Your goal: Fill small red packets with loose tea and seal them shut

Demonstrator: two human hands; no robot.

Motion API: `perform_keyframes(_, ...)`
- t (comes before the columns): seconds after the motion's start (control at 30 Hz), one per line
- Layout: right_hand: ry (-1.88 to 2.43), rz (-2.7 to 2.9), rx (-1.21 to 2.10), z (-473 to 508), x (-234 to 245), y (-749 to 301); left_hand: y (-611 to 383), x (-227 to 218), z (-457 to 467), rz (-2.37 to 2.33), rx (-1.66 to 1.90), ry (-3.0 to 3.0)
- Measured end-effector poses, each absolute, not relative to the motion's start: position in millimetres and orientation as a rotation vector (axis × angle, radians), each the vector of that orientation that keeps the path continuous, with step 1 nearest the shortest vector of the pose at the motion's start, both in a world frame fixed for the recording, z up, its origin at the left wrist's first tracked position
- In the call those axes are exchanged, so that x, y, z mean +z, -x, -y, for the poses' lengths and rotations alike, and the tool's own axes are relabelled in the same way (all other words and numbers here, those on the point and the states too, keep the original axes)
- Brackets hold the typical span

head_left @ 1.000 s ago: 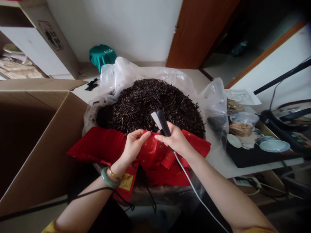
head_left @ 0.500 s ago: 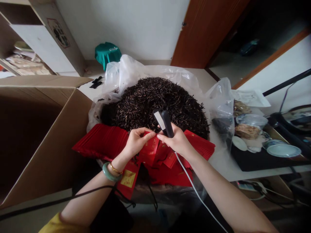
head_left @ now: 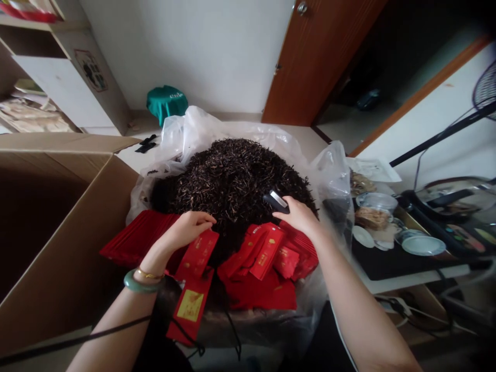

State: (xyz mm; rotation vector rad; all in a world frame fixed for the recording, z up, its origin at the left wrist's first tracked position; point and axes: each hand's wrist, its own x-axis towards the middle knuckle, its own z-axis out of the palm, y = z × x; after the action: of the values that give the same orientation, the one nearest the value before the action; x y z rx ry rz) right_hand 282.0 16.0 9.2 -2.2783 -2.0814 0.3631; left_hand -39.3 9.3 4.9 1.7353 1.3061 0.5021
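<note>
My left hand (head_left: pixel 189 227) is closed at the top of a red packet (head_left: pixel 199 253) with gold print. Below that packet lies another red one with a yellow label (head_left: pixel 190 306). In my right hand (head_left: pixel 298 213) is a small black hand-held bag sealer (head_left: pixel 278 200) with a pale strip, over the right side of a heap of dark, twisted dried leaves (head_left: pixel 240 175). Several loose red packets (head_left: pixel 267 253) lie in front of the heap, below my right hand. A row of stacked red packets (head_left: pixel 135 237) is left of my left hand.
Clear plastic sheeting (head_left: pixel 201 126) surrounds the heap. An open cardboard box (head_left: pixel 96 227) stands at the left. To the right, a black mat (head_left: pixel 387 263) carries dishes and a lidded tub (head_left: pixel 374 206). A green-covered stool (head_left: pixel 166 103) stands near the back wall.
My hands have moved apart. The left went left and down with a red packet; the right moved right with the sealer, which has tipped towards the left. The view has shifted.
</note>
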Motion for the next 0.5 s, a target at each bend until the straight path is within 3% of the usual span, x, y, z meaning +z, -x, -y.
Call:
perform_keyframes(0.23, 2.244, 2.159, 0.41, -16.0, 8.1, -280.9, 35.2, 1.6, -7.5, -1.246, 0.335, -1.854)
perform_keyframes(0.33, 2.221, 2.165, 0.271, -8.8, 19.9, -274.0, 34.1, 4.1, -7.6, -1.273, 0.295, -1.893)
perform_keyframes(0.4, 2.051, 2.22, 0.209, 1.7, 30.1, -258.7, 34.2, 5.6, -7.8, -1.297, 0.266, -1.925)
perform_keyframes(0.5, 1.453, 2.539, 0.507, 24.5, 39.4, -221.3, 34.7, 7.2, -7.3, -1.351, 0.243, -1.985)
